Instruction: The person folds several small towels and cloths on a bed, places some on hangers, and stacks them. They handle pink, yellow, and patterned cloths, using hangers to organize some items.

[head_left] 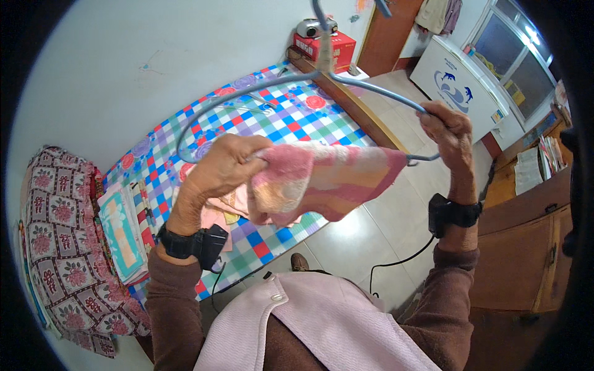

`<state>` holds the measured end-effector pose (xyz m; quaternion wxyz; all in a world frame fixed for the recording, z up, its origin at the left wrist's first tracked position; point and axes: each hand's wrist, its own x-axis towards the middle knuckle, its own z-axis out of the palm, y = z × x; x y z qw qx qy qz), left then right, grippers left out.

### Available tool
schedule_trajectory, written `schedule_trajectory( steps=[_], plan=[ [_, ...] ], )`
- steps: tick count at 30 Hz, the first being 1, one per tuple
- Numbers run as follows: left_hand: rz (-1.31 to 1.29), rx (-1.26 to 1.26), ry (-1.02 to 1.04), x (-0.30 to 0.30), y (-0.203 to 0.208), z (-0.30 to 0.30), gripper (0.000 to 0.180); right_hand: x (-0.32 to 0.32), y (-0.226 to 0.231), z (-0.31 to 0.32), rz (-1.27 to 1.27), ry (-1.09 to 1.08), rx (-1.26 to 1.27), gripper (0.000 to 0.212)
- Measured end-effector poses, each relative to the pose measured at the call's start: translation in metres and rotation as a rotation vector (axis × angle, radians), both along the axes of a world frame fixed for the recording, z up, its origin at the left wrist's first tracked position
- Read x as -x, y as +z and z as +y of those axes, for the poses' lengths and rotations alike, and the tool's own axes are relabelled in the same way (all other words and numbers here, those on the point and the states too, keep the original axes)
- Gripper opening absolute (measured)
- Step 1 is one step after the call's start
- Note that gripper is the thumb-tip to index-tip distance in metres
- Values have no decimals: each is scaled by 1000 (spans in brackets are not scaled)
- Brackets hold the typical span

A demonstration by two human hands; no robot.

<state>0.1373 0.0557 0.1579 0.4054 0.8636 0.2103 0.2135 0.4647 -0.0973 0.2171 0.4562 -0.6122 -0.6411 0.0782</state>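
A blue-grey wire clothes hanger (247, 88) is held up in front of me, its hook near the top edge of the view. My right hand (450, 131) is closed round the hanger's right arm, close to its bend. A pink, white and pale orange striped towel (349, 179) lies along the hanger's lower part and hangs below it. My left hand (224, 166) pinches the towel at its upper left corner. The towel covers most of the hanger's bottom bar, so I cannot see how it passes round it. Each wrist wears a black strap.
Below is a bed with a checkered cover (272, 127), bearing loose wire hangers (263, 106), pink cloths (213, 216) and folded towels (120, 226). A patterned pillow (62, 247) stands left. Beyond are a red box (342, 51), a white freezer (455, 77) and, to the right, a wooden cabinet (513, 266).
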Motion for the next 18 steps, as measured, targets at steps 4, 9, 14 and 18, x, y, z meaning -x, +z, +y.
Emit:
schedule_trajectory(
  steps=[4, 9, 14, 18],
  plan=[
    [-15, -107, -149, -40, -10, -15, 31, -28, 6, -26, -22, -53, -25, 15],
    [4, 216, -337, -82, -23, -1, 28, -73, 15, -23, -146, -227, 175, 15],
    [128, 421, -224, -147, -103, 83, 23, -147, -69, 96, -361, -230, 120, 16],
    [226, -334, 112, -196, -242, 145, 39, -183, -198, 165, -550, -451, -65, 34]
  ],
)
